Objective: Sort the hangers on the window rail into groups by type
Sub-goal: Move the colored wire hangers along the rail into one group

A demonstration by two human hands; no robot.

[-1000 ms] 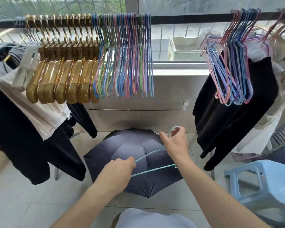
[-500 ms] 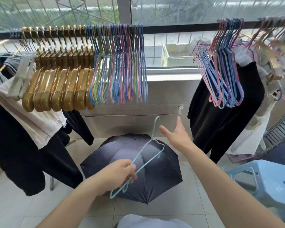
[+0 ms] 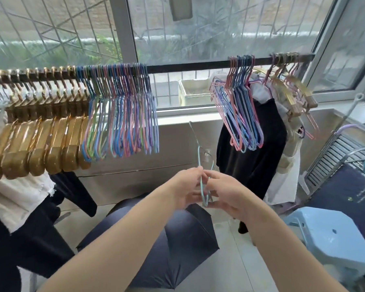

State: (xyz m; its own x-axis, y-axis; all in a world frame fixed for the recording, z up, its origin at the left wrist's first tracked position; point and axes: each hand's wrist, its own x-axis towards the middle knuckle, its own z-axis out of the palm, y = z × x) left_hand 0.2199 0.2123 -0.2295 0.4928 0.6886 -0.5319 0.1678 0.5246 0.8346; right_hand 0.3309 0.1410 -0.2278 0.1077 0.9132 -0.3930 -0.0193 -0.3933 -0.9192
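Soft daylight through window (image 3: 219, 28); even, no hard shadows; wide-angle bending at edges; slight blur throughout.

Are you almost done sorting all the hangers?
Partway. Gold hangers and thin colored hangers already hang grouped on the rail. Both hands, left and right, hold a teal hanger. The mixed bunch at the right remains.
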